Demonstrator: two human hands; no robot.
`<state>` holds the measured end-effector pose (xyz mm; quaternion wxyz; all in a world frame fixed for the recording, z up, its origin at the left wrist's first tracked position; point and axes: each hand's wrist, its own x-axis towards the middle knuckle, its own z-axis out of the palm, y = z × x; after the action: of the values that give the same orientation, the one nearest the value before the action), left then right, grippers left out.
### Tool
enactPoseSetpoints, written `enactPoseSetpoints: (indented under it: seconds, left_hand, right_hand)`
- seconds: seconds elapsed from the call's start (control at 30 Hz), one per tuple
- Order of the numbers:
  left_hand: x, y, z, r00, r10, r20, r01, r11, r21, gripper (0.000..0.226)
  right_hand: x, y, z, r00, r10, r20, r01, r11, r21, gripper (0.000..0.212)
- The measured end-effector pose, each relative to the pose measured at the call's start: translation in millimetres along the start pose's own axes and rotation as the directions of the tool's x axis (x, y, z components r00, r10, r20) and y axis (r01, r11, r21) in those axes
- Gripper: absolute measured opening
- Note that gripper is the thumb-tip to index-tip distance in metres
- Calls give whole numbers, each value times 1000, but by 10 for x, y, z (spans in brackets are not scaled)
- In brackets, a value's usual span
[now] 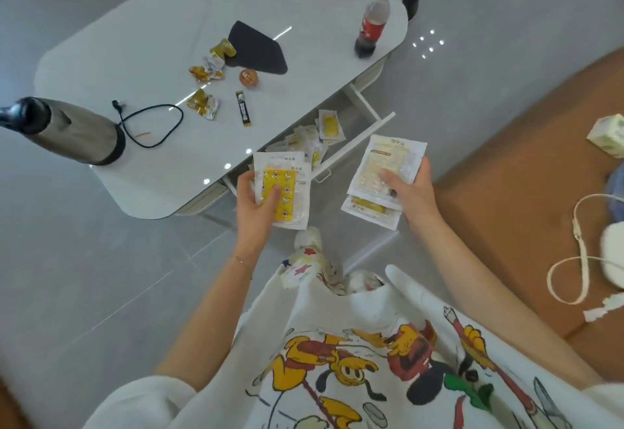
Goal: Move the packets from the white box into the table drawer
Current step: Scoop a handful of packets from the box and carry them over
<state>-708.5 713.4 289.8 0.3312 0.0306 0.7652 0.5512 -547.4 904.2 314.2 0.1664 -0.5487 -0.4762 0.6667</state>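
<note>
- Packets with yellow faces [287, 192] sit in our left hand [251, 207] in the head view, with the thumb curled over the front and the fingers behind, gripping them firmly.
- We hold this bunch just above the near corner of the open drawer [358, 144], which is pulled out from under the white table [152, 33].
- A second stack of packets [378, 165] is clamped in our right hand [413, 194], printed backs up, with the thumb pressing on top, just right of the drawer front.
- Loose packets [329, 126] already lie piled inside the drawer.
- On the tabletop we see a steel kettle [71, 130] with its black cord [155, 125], a dark mat [256, 49], crumpled snack wrappers [207, 69] and a cola bottle [371, 25].
- An orange sofa [506, 199] runs along our right side.
</note>
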Motion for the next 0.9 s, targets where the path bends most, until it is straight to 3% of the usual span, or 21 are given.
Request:
enactPoseSetpoints:
  seconds: [0.3,0.47,0.6,0.9]
  left_hand:
    - [1182,-325,31,971,-208,-116,198,976,-91,31]
    - [2040,-1176,428,931,-348,-113,341,937,-83,42]
    - [2833,-2025,939,879,-475,-27,471,877,-93,40]
    - [3969,-3133,1662,914,-360,-186,374,927,42,54]
  right_hand:
    - [1585,3,300,987,135,85,-117,976,-183,46]
    - [2862,740,623,969,230,95,-196,941,-275,51]
    - [3860,1503,874,961,267,73,-237,931,-277,53]
    - [5329,2403,1160,971,202,128,-113,859,-499,61]
